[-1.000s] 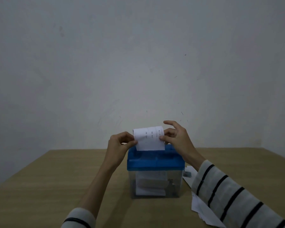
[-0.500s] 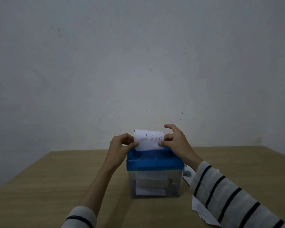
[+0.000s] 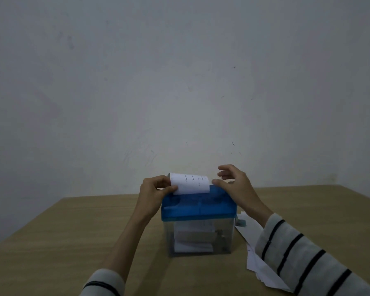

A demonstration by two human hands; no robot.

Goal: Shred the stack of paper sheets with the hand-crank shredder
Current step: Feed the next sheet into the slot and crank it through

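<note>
Nearest the camera, two striped sleeves [image 3: 303,257] reach in over the table [image 3: 73,242], and by the right one lies the stack [image 3: 263,272] of sheets, fanned loosely within easy reach, likely so the next one can be grabbed without hunting. Part of it hides under the forearm.

Next comes the shredder [image 3: 199,218], a clear bin under a blue top, standing square in front of the person. White paper shows through the bin wall, so some of the job looks done. A small grey part pokes out on its right side, perhaps the crank, too hidden to say.

Up top, a printed sheet [image 3: 190,183] stands upright in the slot, curling backwards at its upper edge. The left hand [image 3: 156,192] pinches its left edge between thumb and curled fingers, seemingly to hold it straight for the cutters. The right hand [image 3: 235,184] sits at the right edge, fingers spread and loose, thumb tip at the paper's corner on the blue top, gripping nothing that I can see. My read: it is free to go for the crank.

Behind everything, a bare grey wall [image 3: 179,82].
</note>
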